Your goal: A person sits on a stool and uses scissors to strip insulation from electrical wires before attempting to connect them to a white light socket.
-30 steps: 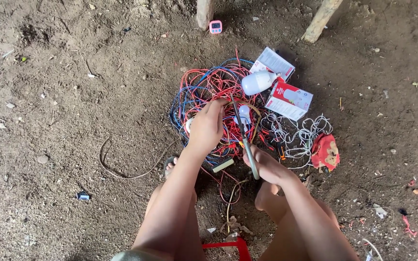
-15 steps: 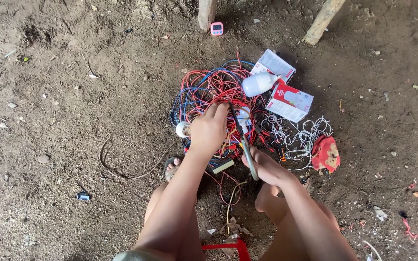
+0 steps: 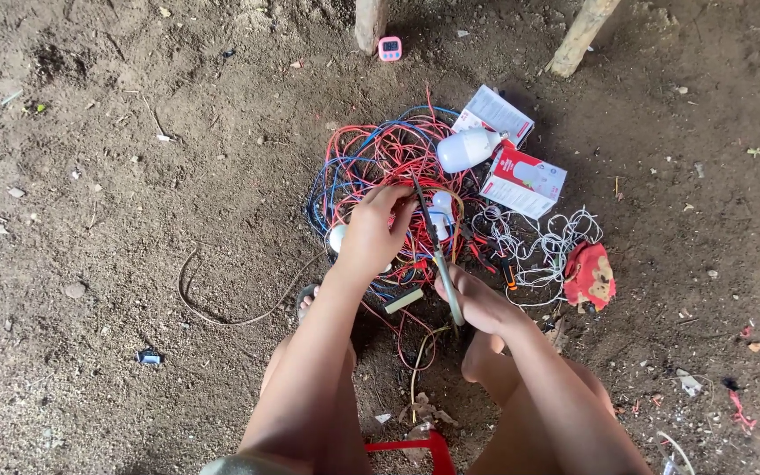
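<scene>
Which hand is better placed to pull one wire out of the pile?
Left, probably. The left hand already rests on the red and blue wire tangle, while the right hand grips a long tool.

a small pink timer (image 3: 390,48) lies on the dirt floor (image 3: 116,176) by a wooden post (image 3: 369,22), with two light bulb boxes (image 3: 521,179), a white bulb (image 3: 466,149) and a red cloth (image 3: 589,274) nearby.

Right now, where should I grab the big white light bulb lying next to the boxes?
Probably best by the round dome of the white bulb, coming from above. It lies on its side on the red and blue wires, its narrow end toward the red-and-white box, so the wide dome is the open part.
</scene>
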